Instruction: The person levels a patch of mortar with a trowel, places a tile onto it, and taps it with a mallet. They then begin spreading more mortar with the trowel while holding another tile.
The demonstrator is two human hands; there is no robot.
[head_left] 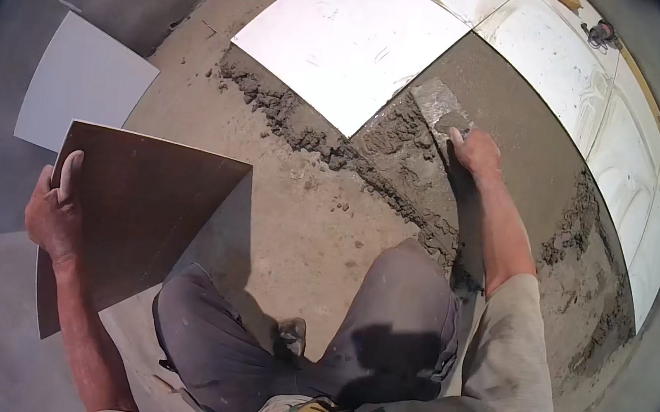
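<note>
My left hand [56, 207] grips the left edge of a large brown-backed tile [139, 202], which is held up and tilted beside my left knee. In my right hand [475, 150] is a flat metal trowel [436, 107], its fingers closed round the handle. The trowel's blade rests on wet grey mortar [519, 98], near the corner of a big white tile [351, 42]. Rough, lumpy mortar [408, 154] lies just left of the trowel, below that tile's corner.
More white tiles [550, 56] run along the right side, with a small dark reel-like object [601, 32] on them. A pale tile [88, 82] leans at the left by the wall. Crumbs of mortar lie on the concrete floor [302, 227] before my knees.
</note>
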